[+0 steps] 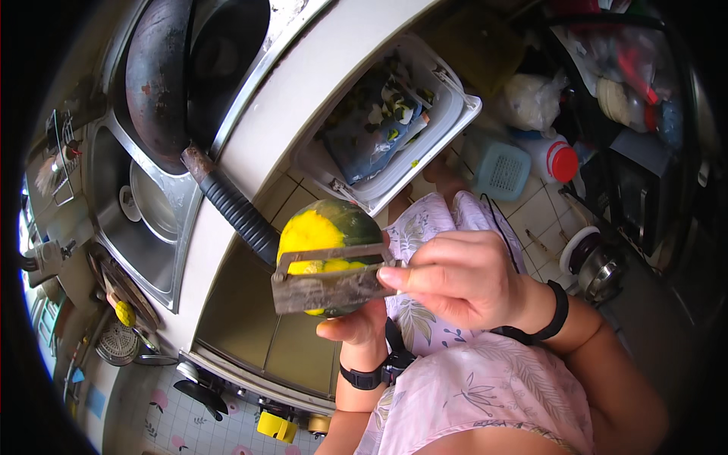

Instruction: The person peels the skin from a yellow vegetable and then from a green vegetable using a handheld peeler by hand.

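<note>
A round green squash (364,222), with a wide patch of its skin gone and yellow flesh showing, is at the middle of the view. My left hand (364,327) supports it from below and behind, its thumb showing at the lower edge; the other fingers are mostly hidden. In my right hand (455,278) is a worn, flat metal peeling knife (330,289) with a narrow bar along its blade. The fingers pinch its near end, and the blade lies across the front of the squash, over the yellow flesh.
A white plastic bin (463,114) holding peelings and a blue bag stands beyond the squash. At the left, a wok (156,85) with a black ribbed handle (236,207) sits over the steel sink (187,227). A red-capped container (562,161) and blue basket (501,170) are at right.
</note>
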Demonstrator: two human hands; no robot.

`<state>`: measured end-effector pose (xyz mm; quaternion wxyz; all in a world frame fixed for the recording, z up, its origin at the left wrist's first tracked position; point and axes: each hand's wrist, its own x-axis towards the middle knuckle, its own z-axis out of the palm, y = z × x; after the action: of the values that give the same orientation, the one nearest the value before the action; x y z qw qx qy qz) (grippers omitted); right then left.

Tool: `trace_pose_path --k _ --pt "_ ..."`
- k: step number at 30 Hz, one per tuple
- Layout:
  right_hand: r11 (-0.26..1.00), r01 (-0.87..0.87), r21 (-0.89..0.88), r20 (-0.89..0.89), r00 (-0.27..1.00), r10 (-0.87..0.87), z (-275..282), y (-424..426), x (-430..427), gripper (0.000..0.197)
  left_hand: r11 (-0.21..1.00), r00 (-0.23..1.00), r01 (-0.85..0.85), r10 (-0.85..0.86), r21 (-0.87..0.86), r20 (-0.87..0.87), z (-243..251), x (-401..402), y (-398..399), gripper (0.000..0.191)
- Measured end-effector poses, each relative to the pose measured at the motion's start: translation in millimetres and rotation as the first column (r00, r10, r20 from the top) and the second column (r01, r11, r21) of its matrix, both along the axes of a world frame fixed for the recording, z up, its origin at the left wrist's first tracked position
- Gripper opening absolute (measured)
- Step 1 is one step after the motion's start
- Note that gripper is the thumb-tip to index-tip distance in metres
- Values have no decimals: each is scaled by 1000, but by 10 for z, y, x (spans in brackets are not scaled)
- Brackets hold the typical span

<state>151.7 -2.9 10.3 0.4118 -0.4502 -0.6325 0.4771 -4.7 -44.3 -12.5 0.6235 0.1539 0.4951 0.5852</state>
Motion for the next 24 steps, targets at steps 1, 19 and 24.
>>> trace_pose_path --k 1,19,24 --pt "999 -30 28 22 999 29 14 -4 -5 27 1000 1000 -2 2 -6 -16 8 13 11 102" --pt "994 -55 -90 62 996 61 -50 -67 77 25 980 981 -134 111 -146 -160 1 48 -110 101" --pt "968 128 -216 138 985 -99 -472 -77 373 18 983 987 -118 101 -141 -124 240 -85 -6 124"
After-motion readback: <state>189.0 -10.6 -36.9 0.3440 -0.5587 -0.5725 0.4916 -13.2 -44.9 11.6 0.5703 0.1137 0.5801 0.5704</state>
